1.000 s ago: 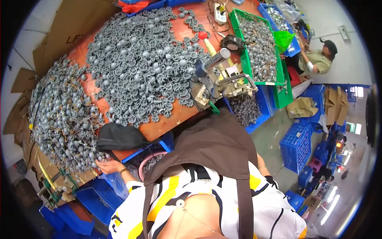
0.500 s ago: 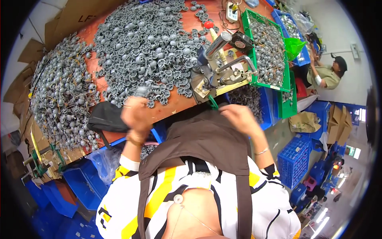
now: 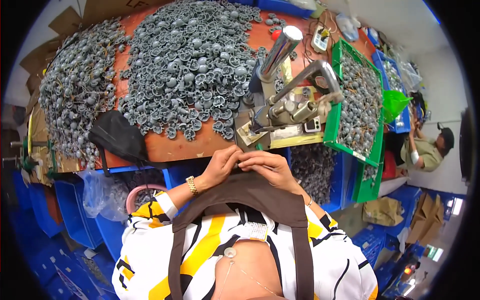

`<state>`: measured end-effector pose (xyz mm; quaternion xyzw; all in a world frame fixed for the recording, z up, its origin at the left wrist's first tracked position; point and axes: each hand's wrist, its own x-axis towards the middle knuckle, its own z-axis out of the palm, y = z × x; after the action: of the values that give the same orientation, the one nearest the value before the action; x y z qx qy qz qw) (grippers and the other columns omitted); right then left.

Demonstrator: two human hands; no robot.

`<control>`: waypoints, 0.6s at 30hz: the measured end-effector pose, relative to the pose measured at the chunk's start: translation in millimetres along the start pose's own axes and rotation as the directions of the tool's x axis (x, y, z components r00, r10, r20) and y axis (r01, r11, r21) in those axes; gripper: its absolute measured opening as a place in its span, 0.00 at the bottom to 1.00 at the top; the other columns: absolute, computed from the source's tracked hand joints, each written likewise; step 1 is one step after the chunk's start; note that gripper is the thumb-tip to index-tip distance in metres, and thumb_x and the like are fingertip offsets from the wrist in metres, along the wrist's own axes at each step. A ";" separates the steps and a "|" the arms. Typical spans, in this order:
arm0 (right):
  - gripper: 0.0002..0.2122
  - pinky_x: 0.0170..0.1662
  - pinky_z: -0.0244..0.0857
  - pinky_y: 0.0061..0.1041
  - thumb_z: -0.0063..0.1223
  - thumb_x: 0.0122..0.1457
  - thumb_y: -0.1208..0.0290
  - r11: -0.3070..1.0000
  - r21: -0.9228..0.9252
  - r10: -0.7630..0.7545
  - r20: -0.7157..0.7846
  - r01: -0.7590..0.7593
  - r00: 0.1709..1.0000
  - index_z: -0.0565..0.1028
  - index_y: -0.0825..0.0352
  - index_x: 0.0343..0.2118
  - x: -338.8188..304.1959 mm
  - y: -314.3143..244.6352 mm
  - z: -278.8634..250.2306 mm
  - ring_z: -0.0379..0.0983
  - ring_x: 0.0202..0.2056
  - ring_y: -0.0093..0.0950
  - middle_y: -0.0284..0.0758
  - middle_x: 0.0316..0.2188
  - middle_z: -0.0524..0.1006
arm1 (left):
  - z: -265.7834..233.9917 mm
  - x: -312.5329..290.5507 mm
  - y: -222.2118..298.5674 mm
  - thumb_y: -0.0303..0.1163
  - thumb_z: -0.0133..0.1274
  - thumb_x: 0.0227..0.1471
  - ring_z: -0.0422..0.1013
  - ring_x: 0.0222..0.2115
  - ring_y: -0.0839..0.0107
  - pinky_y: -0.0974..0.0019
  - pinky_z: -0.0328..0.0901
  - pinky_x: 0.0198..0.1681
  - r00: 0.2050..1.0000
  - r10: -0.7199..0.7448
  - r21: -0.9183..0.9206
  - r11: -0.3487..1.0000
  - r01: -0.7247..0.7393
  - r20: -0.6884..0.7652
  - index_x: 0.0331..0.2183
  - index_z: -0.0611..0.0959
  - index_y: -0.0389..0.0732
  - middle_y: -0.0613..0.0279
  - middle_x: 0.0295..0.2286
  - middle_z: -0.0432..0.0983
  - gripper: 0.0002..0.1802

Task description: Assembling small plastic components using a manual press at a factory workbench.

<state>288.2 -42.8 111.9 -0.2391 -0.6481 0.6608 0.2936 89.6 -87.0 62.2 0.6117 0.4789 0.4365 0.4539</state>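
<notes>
My left hand (image 3: 219, 166) and my right hand (image 3: 272, 168) meet at the table's front edge, fingertips together. Both are closed in a pinch; whatever lies between the fingers is too small and hidden to name. Just beyond them stands a metal hand press (image 3: 277, 102) with a thick upright lever and a bent handle. A bit of green (image 3: 259, 146) shows below its base. A large heap of grey plastic cup-shaped parts (image 3: 190, 70) covers the table behind my left hand. The brown apron (image 3: 245, 192) lies under both wrists.
Grey balls with thin wires (image 3: 77, 90) are piled at the far left, near a black cloth bag (image 3: 117, 137). Right of the press, a green crate (image 3: 360, 100) holds similar pieces. Blue bins (image 3: 315, 175) stand under the table. Another person (image 3: 430, 150) works at the far right.
My left hand has moved right from beside the grey heap, and my right hand has come left, so the two now meet. My view has shifted, with the press appearing larger.
</notes>
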 end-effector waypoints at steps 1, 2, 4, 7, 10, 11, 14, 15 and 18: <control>0.10 0.45 0.73 0.28 0.46 0.59 0.84 0.993 0.080 0.086 -0.018 -0.084 0.996 0.77 0.74 0.42 -5.5 9.6 -4.5 0.77 0.40 0.34 0.46 0.43 0.76 | 2.2 7.4 -2.6 0.29 0.47 0.58 0.68 0.24 0.57 0.63 0.63 0.29 0.999 -0.044 -0.017 0.999 0.045 0.031 0.32 0.76 0.33 0.52 0.24 0.70 0.08; 0.10 0.45 0.73 0.28 0.46 0.59 0.84 0.996 0.084 0.011 -0.025 -0.009 1.000 0.77 0.74 0.42 -14.1 17.7 -9.3 0.77 0.40 0.34 0.46 0.43 0.76 | -1.2 20.5 -7.1 0.31 0.48 0.57 0.71 0.30 0.57 0.62 0.65 0.34 0.997 0.039 0.055 0.998 -0.042 0.065 0.34 0.76 0.33 0.50 0.28 0.72 0.09; 0.12 0.41 0.73 0.26 0.47 0.60 0.82 0.972 0.221 0.109 -0.132 -0.078 0.985 0.74 0.77 0.46 -35.2 30.9 -20.3 0.79 0.35 0.31 0.44 0.35 0.79 | -22.5 53.8 -17.1 0.32 0.52 0.54 0.71 0.41 0.55 0.60 0.65 0.46 0.964 0.265 0.297 0.923 -0.244 -0.029 0.40 0.78 0.36 0.52 0.37 0.75 0.12; 0.13 0.30 0.74 0.26 0.45 0.61 0.80 0.964 0.264 0.053 -0.298 0.029 0.953 0.71 0.76 0.48 -74.4 45.4 -31.3 0.76 0.24 0.30 0.45 0.26 0.78 | -65.9 125.6 -38.2 0.29 0.57 0.49 0.69 0.47 0.54 0.58 0.64 0.51 0.870 0.457 0.766 0.621 -0.164 -0.184 0.44 0.77 0.39 0.51 0.46 0.73 0.18; 0.10 0.24 0.69 0.23 0.42 0.62 0.79 0.990 0.128 0.003 -0.450 0.062 0.893 0.73 0.77 0.42 -118.5 44.3 -45.5 0.72 0.18 0.28 0.44 0.21 0.77 | -85.7 170.0 -59.9 0.27 0.57 0.45 0.64 0.51 0.54 0.58 0.60 0.55 0.904 0.422 0.917 0.384 -0.108 -0.070 0.47 0.76 0.38 0.52 0.50 0.69 0.23; 0.10 0.23 0.68 0.22 0.42 0.63 0.77 0.988 0.112 -0.042 -0.474 0.107 0.879 0.74 0.77 0.41 -133.1 42.5 -49.8 0.72 0.17 0.27 0.44 0.20 0.77 | -88.2 176.1 -65.7 0.29 0.58 0.44 0.67 0.47 0.53 0.57 0.62 0.51 0.888 0.460 0.935 0.301 -0.187 0.029 0.39 0.79 0.37 0.52 0.43 0.74 0.17; 0.11 0.22 0.66 0.19 0.43 0.64 0.75 0.986 -0.023 -0.150 -0.546 0.164 0.824 0.74 0.77 0.41 -170.4 42.9 -53.0 0.71 0.17 0.25 0.42 0.20 0.77 | -94.5 183.3 -70.2 0.30 0.58 0.46 0.68 0.46 0.62 0.59 0.61 0.48 0.962 0.269 0.967 0.229 -0.116 0.051 0.47 0.79 0.47 0.64 0.45 0.75 0.23; 0.11 0.22 0.66 0.19 0.43 0.64 0.75 0.987 -0.026 -0.145 -0.565 0.158 0.812 0.74 0.77 0.41 -179.7 45.7 -51.4 0.71 0.17 0.25 0.42 0.20 0.77 | -94.4 182.8 -69.2 0.32 0.60 0.42 0.69 0.36 0.54 0.56 0.64 0.42 0.884 0.456 0.940 0.247 -0.234 0.100 0.29 0.79 0.36 0.55 0.30 0.74 0.11; 0.11 0.19 0.61 0.15 0.44 0.65 0.71 0.996 -0.074 -0.086 -0.654 0.049 0.751 0.75 0.75 0.39 -199.8 58.7 -44.5 0.69 0.16 0.20 0.39 0.20 0.78 | -89.9 177.0 -64.7 0.32 0.61 0.42 0.70 0.37 0.54 0.57 0.64 0.43 0.788 0.608 0.925 0.237 -0.298 0.098 0.34 0.80 0.37 0.55 0.30 0.75 0.14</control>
<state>457.1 -149.6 38.5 -0.4397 -0.5292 0.5067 0.5195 18.6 107.5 35.4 0.7979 0.4933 0.2974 -0.1778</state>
